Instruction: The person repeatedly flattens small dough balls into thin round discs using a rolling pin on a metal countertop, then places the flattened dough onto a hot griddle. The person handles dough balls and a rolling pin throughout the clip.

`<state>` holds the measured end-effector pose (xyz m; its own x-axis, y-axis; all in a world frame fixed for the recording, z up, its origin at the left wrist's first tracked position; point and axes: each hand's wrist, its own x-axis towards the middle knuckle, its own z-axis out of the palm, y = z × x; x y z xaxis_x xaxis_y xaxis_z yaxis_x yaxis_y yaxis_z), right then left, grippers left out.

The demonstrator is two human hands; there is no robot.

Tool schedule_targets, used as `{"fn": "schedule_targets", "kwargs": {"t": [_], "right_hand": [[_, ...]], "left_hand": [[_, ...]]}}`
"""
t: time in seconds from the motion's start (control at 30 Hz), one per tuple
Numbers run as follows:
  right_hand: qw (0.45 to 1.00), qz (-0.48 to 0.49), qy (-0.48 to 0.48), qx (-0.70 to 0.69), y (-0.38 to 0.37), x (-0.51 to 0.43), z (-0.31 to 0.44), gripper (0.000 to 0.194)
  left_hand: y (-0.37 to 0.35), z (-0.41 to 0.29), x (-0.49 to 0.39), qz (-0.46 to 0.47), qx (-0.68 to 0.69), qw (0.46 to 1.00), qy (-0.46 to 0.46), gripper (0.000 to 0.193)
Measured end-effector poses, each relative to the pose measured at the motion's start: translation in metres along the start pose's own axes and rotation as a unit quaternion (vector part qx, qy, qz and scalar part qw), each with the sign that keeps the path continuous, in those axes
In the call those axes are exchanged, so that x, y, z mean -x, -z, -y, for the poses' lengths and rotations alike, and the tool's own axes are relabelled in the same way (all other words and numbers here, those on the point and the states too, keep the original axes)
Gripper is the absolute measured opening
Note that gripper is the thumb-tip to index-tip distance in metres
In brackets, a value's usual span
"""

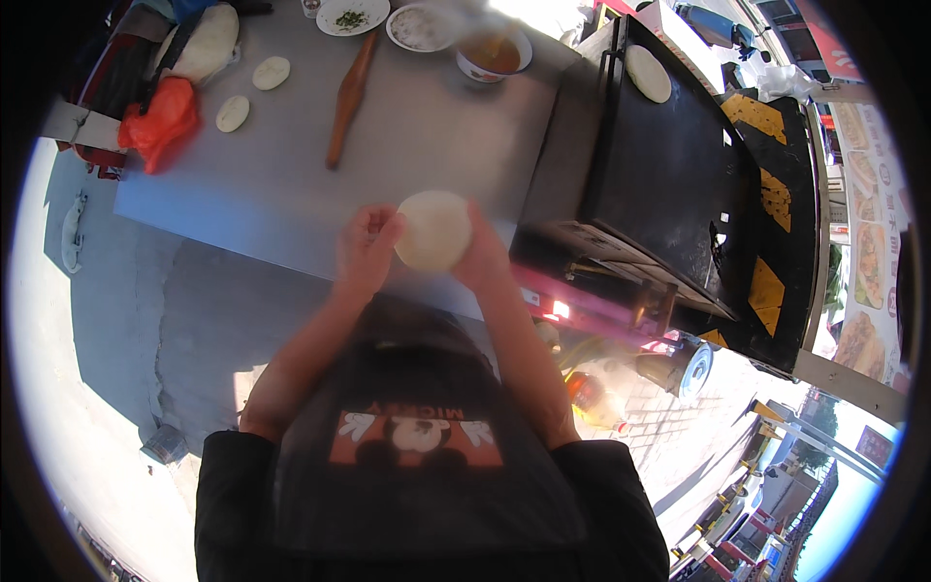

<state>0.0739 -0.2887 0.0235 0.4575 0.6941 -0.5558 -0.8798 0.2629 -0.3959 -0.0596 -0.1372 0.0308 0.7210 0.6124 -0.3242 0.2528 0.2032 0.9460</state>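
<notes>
A round, flat piece of dough point(434, 231) is held up between both hands, above the near edge of the metal worktop point(276, 182). My left hand point(369, 244) grips its left rim, with the thumb on the face and the fingers curled. On the opposite rim, my right hand point(484, 251) holds it, the fingers partly hidden behind the dough. A wooden rolling pin point(350, 102) with tapered ends lies beyond my left hand. Two small dough discs point(271, 73) point(233, 114) rest farther left. Another flat dough round point(648, 74) lies on the black griddle point(669, 160) at the right.
Along the worktop's far side stand a plate of chopped greens point(352, 17), a bowl of white powder or grains point(419, 28) and a bowl of reddish-brown liquid point(494, 55). A large dough mass point(206, 44) and a red plastic bag point(161, 122) are at far left.
</notes>
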Motion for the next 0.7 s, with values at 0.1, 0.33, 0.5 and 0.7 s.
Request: {"fn": "schedule_targets", "kwargs": {"t": [0.1,0.33,0.5,0.7], "right_hand": [[0.999,0.046,0.001,0.030,-0.032,0.024,0.033,0.060],[0.959,0.074,0.076,0.262,-0.082,0.079,0.163,0.045],[0.891,0.004,0.267,0.368,-0.059,0.084,0.268,0.033],[0.900,-0.114,0.232,0.351,-0.001,0.068,0.370,0.032]], "left_hand": [[0.011,-0.024,-0.018,0.012,0.176,0.968,0.176,0.051],[-0.070,-0.138,-0.037,0.291,0.273,0.910,0.108,0.046],[-0.169,-0.203,-0.085,0.340,0.113,0.933,-0.040,0.040],[-0.283,-0.235,-0.137,0.318,-0.011,0.948,-0.021,0.033]]}}
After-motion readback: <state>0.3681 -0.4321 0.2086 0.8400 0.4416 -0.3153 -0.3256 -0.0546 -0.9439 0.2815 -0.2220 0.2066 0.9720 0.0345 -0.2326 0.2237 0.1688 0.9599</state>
